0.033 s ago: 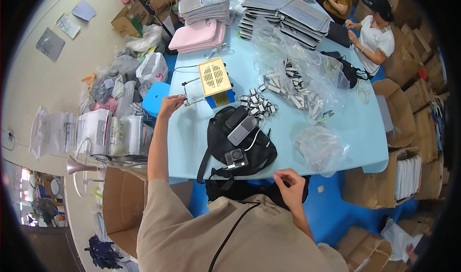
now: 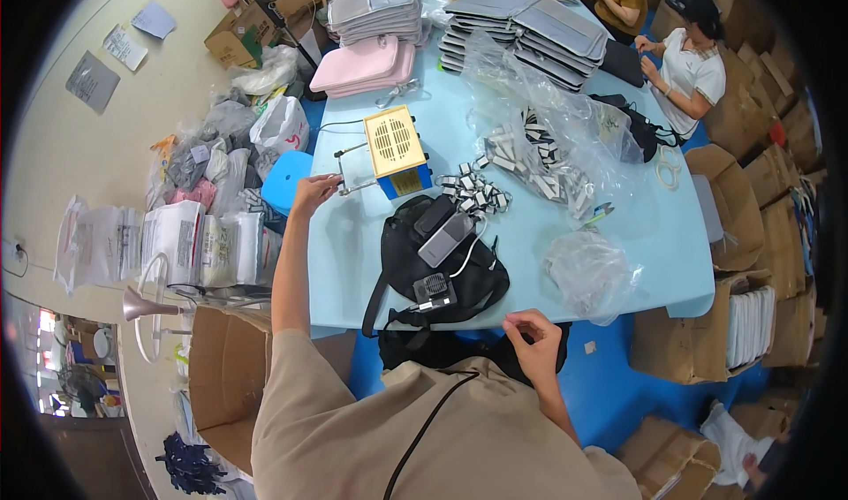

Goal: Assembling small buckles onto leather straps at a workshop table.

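Observation:
My left hand (image 2: 318, 193) reaches out at the table's left edge, fingers pinched beside the metal bracket of a yellow and blue box with a slotted vent (image 2: 395, 144). Whatever lies between those fingertips is too small to make out. My right hand (image 2: 534, 341) is at the near table edge, thumb and forefinger pinched together; I cannot see what they hold. Between the hands lies a black bag (image 2: 400, 266), with a grey power bank (image 2: 446, 240), a white cable and a small black device with a round grille (image 2: 434, 290) on it. Small black-and-white pieces (image 2: 474, 191) are heaped beyond.
A clear plastic bag (image 2: 541, 160) of similar pieces and a crumpled plastic bag (image 2: 587, 270) lie to the right. Grey cases (image 2: 530, 27) and pink cases (image 2: 364, 65) are stacked behind. A blue stool (image 2: 287, 182) and an open carton (image 2: 228, 385) stand left. Two people sit far right.

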A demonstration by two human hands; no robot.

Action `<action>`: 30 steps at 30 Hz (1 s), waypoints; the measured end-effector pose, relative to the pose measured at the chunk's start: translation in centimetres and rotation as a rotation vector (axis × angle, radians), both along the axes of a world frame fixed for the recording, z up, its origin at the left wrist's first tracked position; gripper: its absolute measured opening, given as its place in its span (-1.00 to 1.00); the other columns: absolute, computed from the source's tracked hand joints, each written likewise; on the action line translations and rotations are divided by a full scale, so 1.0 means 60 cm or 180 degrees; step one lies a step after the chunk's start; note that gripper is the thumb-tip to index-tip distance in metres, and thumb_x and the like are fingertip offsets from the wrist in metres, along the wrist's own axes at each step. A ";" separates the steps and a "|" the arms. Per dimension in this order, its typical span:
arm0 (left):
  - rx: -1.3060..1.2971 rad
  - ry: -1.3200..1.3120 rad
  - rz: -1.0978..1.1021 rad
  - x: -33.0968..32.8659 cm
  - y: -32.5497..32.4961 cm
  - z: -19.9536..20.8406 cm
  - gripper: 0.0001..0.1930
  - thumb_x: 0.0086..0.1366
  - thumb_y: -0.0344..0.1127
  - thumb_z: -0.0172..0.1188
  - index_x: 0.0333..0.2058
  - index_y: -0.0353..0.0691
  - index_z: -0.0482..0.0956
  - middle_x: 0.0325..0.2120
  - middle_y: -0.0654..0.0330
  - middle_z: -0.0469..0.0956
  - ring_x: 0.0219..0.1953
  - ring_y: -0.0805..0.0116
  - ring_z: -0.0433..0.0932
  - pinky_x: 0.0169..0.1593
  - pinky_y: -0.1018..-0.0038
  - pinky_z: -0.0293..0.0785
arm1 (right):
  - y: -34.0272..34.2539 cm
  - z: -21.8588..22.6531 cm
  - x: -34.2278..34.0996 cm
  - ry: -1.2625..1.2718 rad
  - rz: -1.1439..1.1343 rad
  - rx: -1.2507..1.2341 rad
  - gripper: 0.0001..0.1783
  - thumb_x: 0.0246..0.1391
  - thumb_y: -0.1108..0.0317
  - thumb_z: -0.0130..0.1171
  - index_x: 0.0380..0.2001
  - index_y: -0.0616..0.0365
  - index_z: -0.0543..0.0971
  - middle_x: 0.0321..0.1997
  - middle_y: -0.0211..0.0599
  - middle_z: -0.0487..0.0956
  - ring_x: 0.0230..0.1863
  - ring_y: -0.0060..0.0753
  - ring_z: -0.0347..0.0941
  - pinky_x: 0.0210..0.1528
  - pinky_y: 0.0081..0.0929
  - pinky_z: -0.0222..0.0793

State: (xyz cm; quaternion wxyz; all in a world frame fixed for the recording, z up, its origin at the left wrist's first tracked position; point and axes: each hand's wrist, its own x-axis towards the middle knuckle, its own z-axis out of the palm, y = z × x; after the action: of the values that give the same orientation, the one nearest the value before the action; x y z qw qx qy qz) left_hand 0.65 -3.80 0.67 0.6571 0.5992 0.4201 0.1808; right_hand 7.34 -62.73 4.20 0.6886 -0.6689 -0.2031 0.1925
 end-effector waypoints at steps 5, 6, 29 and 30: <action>-0.0009 0.0041 -0.0060 0.008 -0.008 0.005 -0.67 0.21 -0.44 0.47 -0.08 -0.47 0.69 -0.31 0.19 0.70 -0.33 0.53 0.64 -0.25 0.74 0.60 | -0.001 0.007 0.001 -0.0030 -0.0021 -0.0064 -0.87 0.12 0.63 0.35 -0.24 0.34 0.68 -0.24 -0.31 0.66 -0.22 -0.56 0.61 -0.14 -0.61 0.52; 0.0020 -0.0011 -0.0063 0.008 -0.005 0.004 -0.67 0.21 -0.44 0.46 -0.08 -0.48 0.69 -0.31 0.18 0.71 -0.33 0.52 0.65 -0.24 0.74 0.60 | -0.001 0.008 0.001 -0.0054 -0.0011 -0.0076 -0.88 0.12 0.62 0.34 -0.24 0.34 0.68 -0.23 -0.30 0.66 -0.22 -0.55 0.61 -0.14 -0.62 0.52; 0.0136 0.0213 -0.0060 0.006 -0.005 0.016 -0.74 0.23 -0.45 0.43 -0.12 -0.41 0.72 -0.33 0.26 0.68 -0.33 0.56 0.59 -0.20 0.70 0.62 | -0.008 0.009 0.002 -0.0062 -0.0042 -0.0085 -0.89 0.15 0.59 0.33 -0.23 0.33 0.68 -0.21 -0.29 0.67 -0.23 -0.55 0.61 -0.14 -0.61 0.52; 0.0120 0.0200 -0.0058 0.006 -0.005 0.015 -0.74 0.24 -0.44 0.42 -0.11 -0.41 0.72 -0.33 0.26 0.69 -0.33 0.56 0.59 -0.19 0.70 0.62 | -0.008 0.009 0.002 -0.0070 -0.0039 -0.0095 -0.89 0.15 0.58 0.33 -0.23 0.33 0.68 -0.21 -0.29 0.67 -0.22 -0.55 0.61 -0.14 -0.61 0.52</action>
State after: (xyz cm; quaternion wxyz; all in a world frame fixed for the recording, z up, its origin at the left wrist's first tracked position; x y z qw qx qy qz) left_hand 1.03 -4.07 1.58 0.6338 0.6207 0.4316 0.1636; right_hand 7.49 -63.21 4.74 0.6775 -0.6825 -0.2037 0.1839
